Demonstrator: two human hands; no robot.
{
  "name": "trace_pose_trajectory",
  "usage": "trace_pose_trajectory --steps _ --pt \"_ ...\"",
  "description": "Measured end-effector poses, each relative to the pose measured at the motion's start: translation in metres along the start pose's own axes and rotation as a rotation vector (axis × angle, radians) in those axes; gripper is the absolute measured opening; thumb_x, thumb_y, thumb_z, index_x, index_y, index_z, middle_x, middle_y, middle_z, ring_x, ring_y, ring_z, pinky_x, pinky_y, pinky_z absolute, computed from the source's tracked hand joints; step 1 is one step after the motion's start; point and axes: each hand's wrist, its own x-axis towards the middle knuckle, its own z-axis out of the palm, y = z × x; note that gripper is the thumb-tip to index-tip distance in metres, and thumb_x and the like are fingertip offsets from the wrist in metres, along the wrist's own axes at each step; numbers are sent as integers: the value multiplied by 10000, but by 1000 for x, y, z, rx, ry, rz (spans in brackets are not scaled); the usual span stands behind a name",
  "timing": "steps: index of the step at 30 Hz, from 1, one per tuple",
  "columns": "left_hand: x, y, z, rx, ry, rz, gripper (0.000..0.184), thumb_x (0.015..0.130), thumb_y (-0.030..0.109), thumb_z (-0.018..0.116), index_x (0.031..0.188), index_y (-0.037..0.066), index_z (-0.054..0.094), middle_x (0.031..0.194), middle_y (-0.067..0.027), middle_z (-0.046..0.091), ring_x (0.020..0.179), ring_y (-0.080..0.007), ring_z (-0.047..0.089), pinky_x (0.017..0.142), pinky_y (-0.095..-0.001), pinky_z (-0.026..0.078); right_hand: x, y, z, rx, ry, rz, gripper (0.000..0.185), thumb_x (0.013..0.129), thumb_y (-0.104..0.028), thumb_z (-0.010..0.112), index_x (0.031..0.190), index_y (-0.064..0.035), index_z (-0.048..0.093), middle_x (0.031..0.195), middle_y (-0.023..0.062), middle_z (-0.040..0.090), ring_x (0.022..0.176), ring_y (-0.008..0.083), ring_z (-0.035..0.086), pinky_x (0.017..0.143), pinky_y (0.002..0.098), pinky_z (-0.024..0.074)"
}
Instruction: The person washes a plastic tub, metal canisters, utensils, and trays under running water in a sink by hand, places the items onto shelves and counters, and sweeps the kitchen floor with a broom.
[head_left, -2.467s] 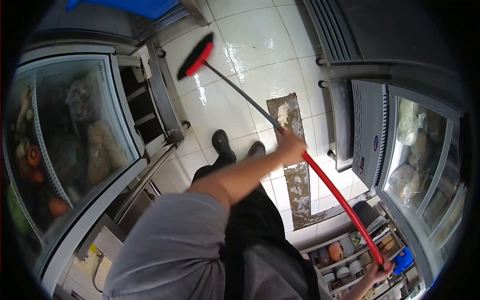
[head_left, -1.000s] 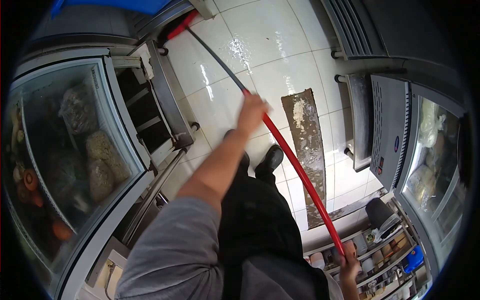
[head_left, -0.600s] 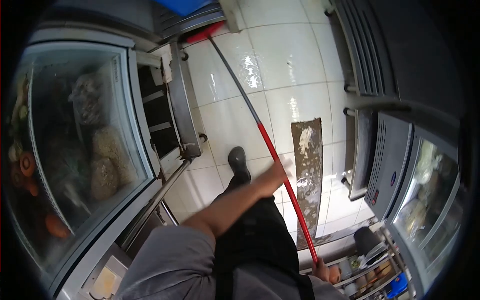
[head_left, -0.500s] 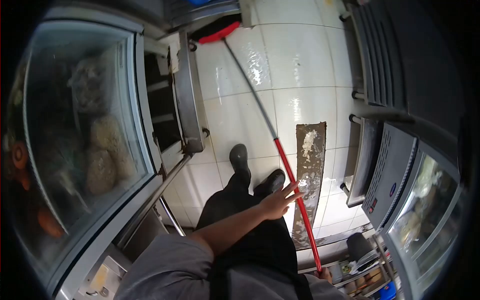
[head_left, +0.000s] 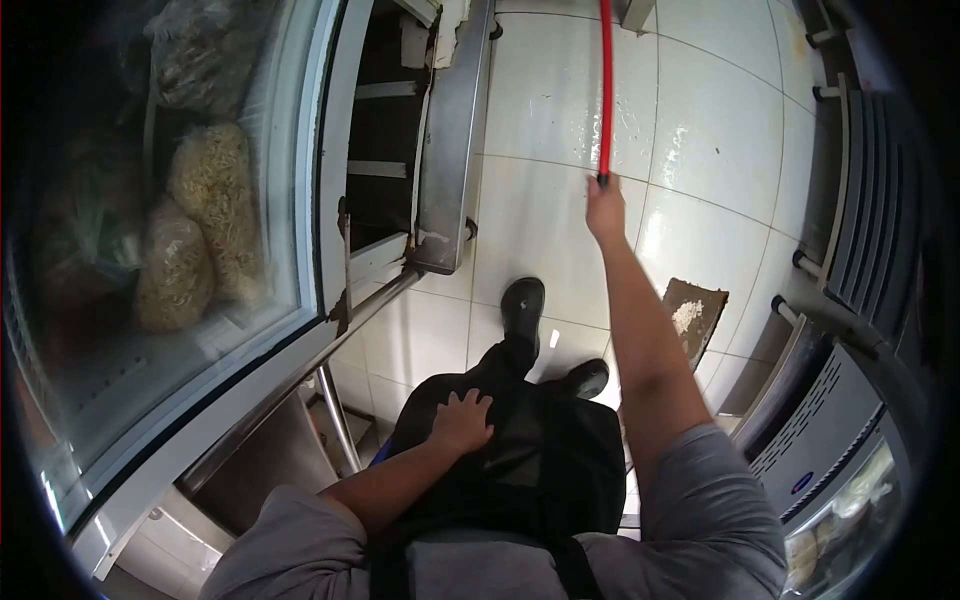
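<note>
My right hand [head_left: 606, 208] is stretched forward and closed around the end of a long red broom handle [head_left: 606, 90]. The handle runs straight away from me to the top edge of the view, so the broom's head is out of sight. My left hand [head_left: 462, 422] lies on the black apron [head_left: 560, 460] over my thigh, fingers spread and holding nothing. Under the handle is a white tiled floor [head_left: 550, 220] with wet, shiny patches.
A glass-fronted fridge [head_left: 330, 150] with bags of food [head_left: 205, 220] stands at left, beside a low steel frame [head_left: 450, 150]. On the right are grey appliances [head_left: 815, 430] on legs. A worn brown strip [head_left: 695, 310] lies in the floor near my black shoes [head_left: 523, 308].
My right hand has swung forward, pushing the broom away until its head left the view. My left hand has come off the handle and moved back onto the apron.
</note>
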Motion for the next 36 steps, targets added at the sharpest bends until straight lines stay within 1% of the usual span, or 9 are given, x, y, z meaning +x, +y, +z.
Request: trace_pose_trajectory --steps 3,8,10,16,20,23,27,29,36 --pt "-8 4 10 -73 29 11 510 808 368 581 1254 162 443 1305 -122 388 1192 -417 393 919 -546 389 -81 44 -19 -77 -175 200 298 899 -298 495 949 -9 440 757 255 597 710 439 588 587 484 453" --pt "-4 15 3 -67 128 19 426 811 340 571 1180 143 491 1173 -110 471 1126 -353 452 889 -511 412 -308 103 -50 -91 -369 315 397 886 -297 509 1146 -22 388 831 300 586 808 463 578 692 536 440" --pt "-2 15 2 -71 149 14 412 807 336 573 1163 142 500 1159 -104 477 1107 -340 463 880 -508 416 -307 103 -54 -166 -386 327 393 887 -297 506 1145 -23 391 837 290 593 807 452 585 689 527 448" --pt "5 22 16 -5 156 32 373 803 331 577 1122 145 525 1122 -90 485 1073 -310 481 865 -499 423 13 20 -20 -45 -89 -1 320 886 -319 504 941 -5 474 777 259 593 745 439 582 613 496 450" --pt "9 29 19 33 174 46 367 795 318 587 1114 147 525 1109 -90 487 1065 -298 484 854 -495 429 -8 40 -68 -155 -124 82 343 882 -333 501 991 -16 428 796 282 593 754 462 575 629 522 447" --pt "5 46 19 -82 258 103 334 783 261 607 1074 121 521 1122 -107 477 1097 -329 462 889 -555 408 -184 176 -106 -316 -322 133 493 862 -370 523 1203 -58 350 812 276 599 760 462 583 640 536 457" --pt "-4 62 19 -103 457 263 417 745 212 639 1135 136 512 1195 -111 462 1152 -335 431 929 -558 376 -420 195 -237 -190 -454 386 342 843 -283 578 1032 -47 420 752 199 597 720 412 593 592 485 441" --pt "-13 79 5 -56 819 381 561 704 179 661 1233 167 476 1291 -121 414 1216 -331 386 961 -554 342 -527 194 -312 -275 -499 588 279 836 -248 574 1023 -92 437 723 212 581 704 427 581 557 477 436" --pt "-38 181 44 389 606 1215 699 736 158 598 1360 331 335 1442 -78 261 1310 -276 289 1041 -516 244 -741 99 -500 -252 -603 975 210 826 -200 553 953 -47 484 781 175 578 747 326 574 614 398 448"
